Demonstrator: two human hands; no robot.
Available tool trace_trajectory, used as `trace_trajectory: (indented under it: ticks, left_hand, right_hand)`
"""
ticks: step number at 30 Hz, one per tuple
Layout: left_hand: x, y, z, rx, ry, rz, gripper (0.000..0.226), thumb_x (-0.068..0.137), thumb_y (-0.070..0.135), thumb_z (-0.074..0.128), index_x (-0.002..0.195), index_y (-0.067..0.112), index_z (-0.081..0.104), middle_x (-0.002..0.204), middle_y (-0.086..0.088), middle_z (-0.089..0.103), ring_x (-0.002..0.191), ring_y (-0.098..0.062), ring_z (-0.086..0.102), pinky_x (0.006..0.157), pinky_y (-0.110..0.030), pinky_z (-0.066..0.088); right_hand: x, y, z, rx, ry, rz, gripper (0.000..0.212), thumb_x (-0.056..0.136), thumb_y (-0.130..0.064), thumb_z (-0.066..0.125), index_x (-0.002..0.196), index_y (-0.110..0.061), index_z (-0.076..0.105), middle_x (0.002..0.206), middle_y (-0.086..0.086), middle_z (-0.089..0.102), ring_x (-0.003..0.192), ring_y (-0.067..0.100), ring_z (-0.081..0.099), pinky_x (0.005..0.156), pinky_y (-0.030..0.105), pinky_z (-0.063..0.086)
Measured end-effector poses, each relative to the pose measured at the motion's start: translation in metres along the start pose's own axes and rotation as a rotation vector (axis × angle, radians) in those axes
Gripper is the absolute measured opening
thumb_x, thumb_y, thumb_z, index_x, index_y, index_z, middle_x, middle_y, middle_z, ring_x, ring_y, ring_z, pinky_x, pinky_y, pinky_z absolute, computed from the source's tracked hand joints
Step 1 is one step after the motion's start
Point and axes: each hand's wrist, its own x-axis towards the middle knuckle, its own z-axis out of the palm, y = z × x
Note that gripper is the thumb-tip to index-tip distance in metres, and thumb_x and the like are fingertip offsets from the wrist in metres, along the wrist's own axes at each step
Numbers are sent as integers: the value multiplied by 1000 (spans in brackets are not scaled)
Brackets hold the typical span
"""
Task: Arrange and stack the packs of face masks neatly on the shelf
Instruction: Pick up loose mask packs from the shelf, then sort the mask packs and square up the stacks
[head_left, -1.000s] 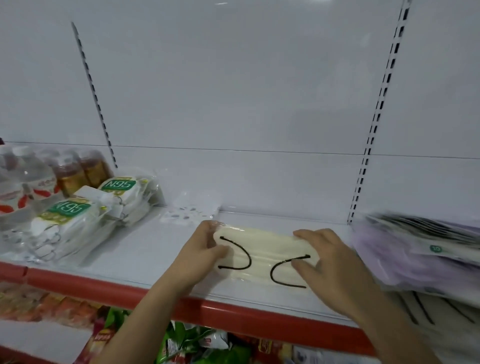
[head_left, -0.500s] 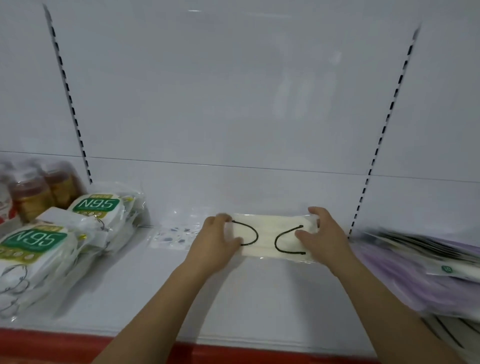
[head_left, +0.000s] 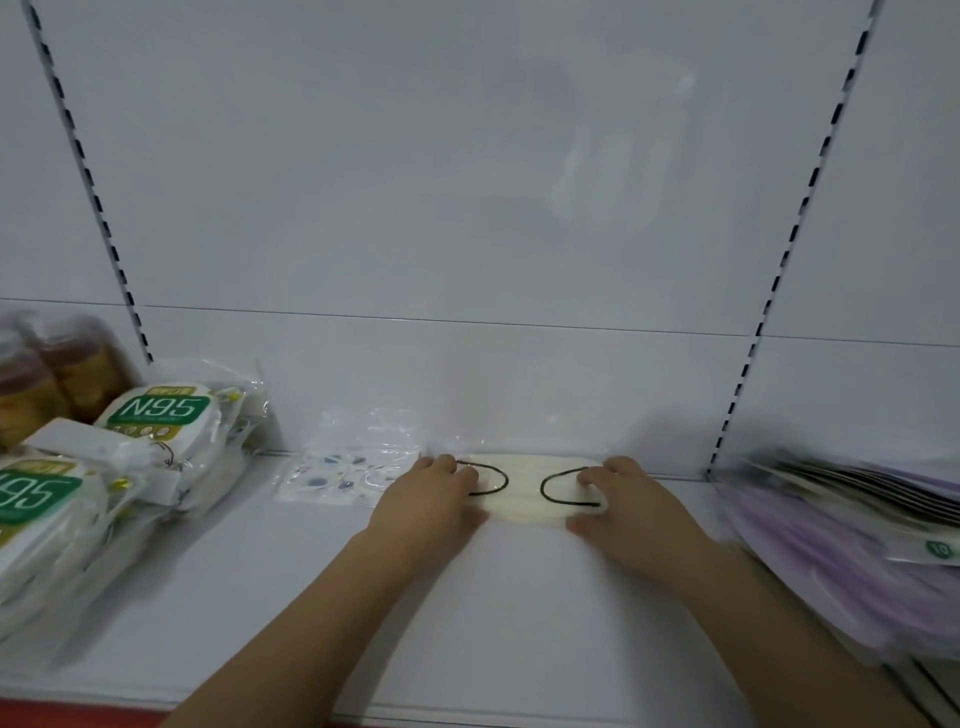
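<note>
A cream pack of face masks (head_left: 523, 493) with black ear loops lies flat at the back of the white shelf (head_left: 498, 623), against the rear wall. My left hand (head_left: 434, 499) holds its left end, fingers curled on top and thumb at the near edge. My right hand (head_left: 621, 501) holds the right end the same way. A clear pack of patterned masks (head_left: 345, 475) lies just left of it.
White N95 mask packs (head_left: 161, 431) are piled at the left, with bottled drinks (head_left: 57, 374) behind them. A slanting stack of purple mask packs (head_left: 841, 540) fills the right side. Slotted uprights (head_left: 748, 358) run up the rear wall. A red shelf edge (head_left: 78, 714) shows at the bottom left.
Both hands have carried the cream pack from the shelf's front edge back to the rear wall. It now lies beside the patterned pack.
</note>
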Motion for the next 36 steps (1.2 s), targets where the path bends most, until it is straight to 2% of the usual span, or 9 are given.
trace_trajectory:
  ticks: [3, 6, 13, 17, 21, 25, 29, 32, 36]
  left_hand:
    - [-1, 0, 5, 6, 47, 16, 34, 100, 42, 46, 124, 23, 58, 122, 1, 56, 122, -22, 49, 90, -33, 48]
    - [-3, 0, 6, 33, 72, 29, 35, 101, 45, 45, 125, 23, 57, 124, 2, 56, 123, -23, 48, 90, -34, 46]
    - [-10, 6, -1, 52, 176, 52, 53, 95, 60, 52, 135, 26, 57, 134, 5, 56, 131, -23, 44, 105, -35, 34]
    - [-19, 29, -16, -221, 221, 77, 43, 97, 53, 54, 130, 26, 59, 130, 9, 58, 125, -16, 49, 100, -30, 39]
    - [-30, 74, -33, -604, 300, 98, 26, 98, 44, 57, 116, 26, 65, 116, 15, 64, 110, -6, 57, 90, -19, 43]
    - [-41, 131, -47, -843, 324, 162, 7, 98, 38, 58, 97, 33, 64, 97, 21, 66, 96, 6, 59, 77, -4, 39]
    - [-51, 182, -51, -955, 298, 233, 12, 98, 31, 60, 90, 40, 59, 91, 26, 65, 93, 21, 53, 74, 3, 38]
    - [-52, 215, -51, -991, 252, 266, 18, 98, 28, 61, 87, 41, 60, 86, 29, 67, 92, 20, 56, 74, 3, 39]
    - [-44, 258, -52, -992, 218, 281, 15, 98, 27, 61, 88, 39, 62, 88, 30, 67, 91, 15, 59, 72, -2, 42]
  right_hand:
    - [-1, 0, 5, -11, 34, -4, 49, 91, -50, 61, 132, -24, 52, 139, 0, 39, 111, 21, 57, 92, 34, 48]
    - [-3, -1, 8, -37, 87, -2, 47, 93, -50, 58, 131, -22, 51, 140, 1, 39, 114, 24, 56, 93, 37, 48]
    - [-21, -7, 0, -114, 107, -25, 55, 95, -48, 53, 143, -25, 38, 152, 3, 27, 124, 27, 50, 95, 38, 48]
    - [-44, -14, -16, -50, 218, -59, 54, 98, -45, 52, 146, -24, 39, 151, -1, 33, 132, 22, 45, 100, 34, 44]
    - [-84, -17, -37, 59, 413, -61, 44, 98, -41, 55, 138, -24, 52, 139, -8, 51, 123, 13, 52, 96, 21, 39]
    - [-126, -4, -61, 107, 615, -31, 35, 95, -37, 62, 126, -21, 64, 124, -7, 65, 113, 14, 60, 95, 24, 43]
    - [-165, 29, -90, 105, 684, 32, 38, 94, -43, 51, 124, -24, 65, 119, -11, 65, 111, 7, 57, 93, 19, 41]
    - [-188, 64, -108, 81, 750, 47, 31, 93, -34, 56, 119, -22, 67, 114, -10, 66, 106, 7, 58, 90, 13, 36]
    - [-211, 121, -123, 73, 758, 115, 29, 94, -27, 65, 122, -21, 66, 117, -9, 66, 108, 10, 58, 90, 14, 40]
